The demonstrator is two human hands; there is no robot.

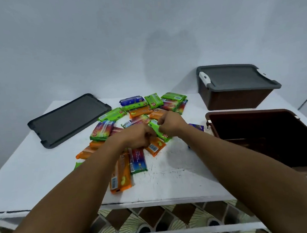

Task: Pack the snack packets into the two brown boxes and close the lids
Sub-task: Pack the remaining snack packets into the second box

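Note:
Several snack packets in green, orange, blue and mixed colours lie in a loose pile [139, 110] in the middle of the white table [172, 172]. My left hand [137, 136] is curled over the pile and pinches an orange packet [155, 146]. Just right of it, my right hand [170, 123] is curled round a green packet [160, 133]. An open brown box [261, 125] stands at the right, its inside dark. Behind it a second brown box [236, 99] carries a grey lid [234, 75] with white clips.
A loose grey lid [69, 120] lies flat at the table's back left. A pale wall rises right behind the table. Patterned floor tiles [158, 218] show below the table's front edge. A blue packet [196, 126] lies beside the open box.

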